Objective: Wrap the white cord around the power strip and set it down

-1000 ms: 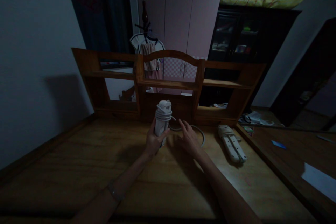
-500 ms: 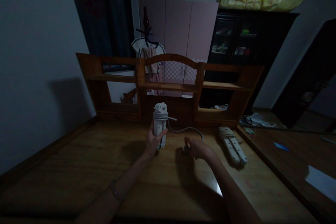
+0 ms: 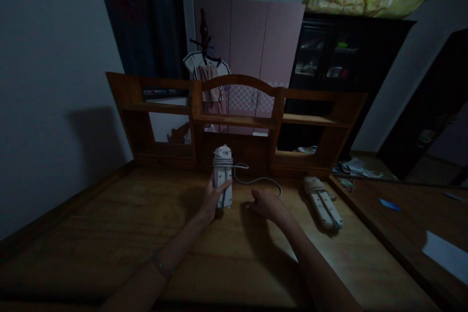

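The person's left hand [image 3: 211, 197] is wrapped round the lower part of a long white plastic power strip [image 3: 221, 175], thumb across its front and fingers behind. The strip stands on end in that grip above the pale wooden tabletop [image 3: 146, 234], in front of the middle of a brown wooden shelf unit [image 3: 234, 119]. A thin grey cord [image 3: 223, 161] circles the strip's upper part in several turns; one narrow loop juts out to the right, and a loose length curves over the tabletop and passes behind the right hand [image 3: 268, 204].

The right hand is low over the tabletop, knuckles up, its fingers curled in toward the thumb. It seems to be closed on the end of the cord, though the dim light makes the grip hard to read.

Farther to the right, well apart from the first strip, a second, off-white power strip [image 3: 323, 204] lies slantwise on the tabletop, its own pale cord bundled round its far end. The left wrist carries a light-coloured band [image 3: 162, 264]. On the darker wooden surface [image 3: 405, 224] along the right side lie a small blue card [image 3: 389, 204] and a white sheet of paper [image 3: 448, 255]. Beyond the shelf unit stands a pink wardrobe [image 3: 248, 39] beside a black glass-fronted cabinet [image 3: 373, 44].
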Motion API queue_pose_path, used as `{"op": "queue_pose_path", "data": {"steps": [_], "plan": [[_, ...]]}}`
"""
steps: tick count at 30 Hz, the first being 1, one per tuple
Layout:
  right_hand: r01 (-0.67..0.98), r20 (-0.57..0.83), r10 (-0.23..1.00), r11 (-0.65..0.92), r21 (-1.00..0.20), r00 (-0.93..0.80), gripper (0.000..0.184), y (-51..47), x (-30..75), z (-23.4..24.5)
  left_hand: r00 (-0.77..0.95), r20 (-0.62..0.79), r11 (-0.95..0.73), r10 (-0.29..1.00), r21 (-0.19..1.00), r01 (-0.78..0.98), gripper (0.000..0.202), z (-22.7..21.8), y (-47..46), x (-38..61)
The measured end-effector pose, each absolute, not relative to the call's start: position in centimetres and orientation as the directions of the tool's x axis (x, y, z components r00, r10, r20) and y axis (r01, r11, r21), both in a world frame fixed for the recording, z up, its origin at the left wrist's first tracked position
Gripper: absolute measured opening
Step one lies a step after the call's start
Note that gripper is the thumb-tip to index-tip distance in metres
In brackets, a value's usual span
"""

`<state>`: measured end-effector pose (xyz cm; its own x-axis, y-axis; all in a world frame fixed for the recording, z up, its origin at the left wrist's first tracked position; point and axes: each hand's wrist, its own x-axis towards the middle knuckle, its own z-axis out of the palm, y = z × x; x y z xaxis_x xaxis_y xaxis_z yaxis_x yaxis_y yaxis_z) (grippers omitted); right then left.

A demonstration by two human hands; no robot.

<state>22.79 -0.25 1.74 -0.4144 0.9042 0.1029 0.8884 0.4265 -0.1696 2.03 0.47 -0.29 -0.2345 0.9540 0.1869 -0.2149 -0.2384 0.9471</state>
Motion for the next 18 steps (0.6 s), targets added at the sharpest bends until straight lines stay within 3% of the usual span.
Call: {"op": "queue_pose_path", "data": {"steps": [9,12,15,18], "plan": [[0.878,0.148,0.902,0.430,-0.212,-0.407,0.023,-0.4,22.6,1.6,-0.230,0.073,-0.143,0.970,0.942,-0.303,0.062,-0.9,0.8,2.3],[0.872,0.183,0.891,0.448,-0.198,-0.416,0.031,-0.7,22.3,1.6,-0.232,0.073,-0.143,0.970,0.943,-0.301,0.061,-1.0,0.8,2.2],[0.835,0.252,0.839,0.527,-0.160,-0.482,0.042,-1.2,21.7,1.7,-0.228,0.093,-0.160,0.969,0.941,-0.297,0.059,-1.0,0.6,2.2],[0.753,0.349,0.738,0.646,-0.123,-0.577,0.033,-1.7,20.9,2.2,-0.226,0.113,-0.179,0.968,0.938,-0.296,0.059,-0.9,0.5,2.2]]}}
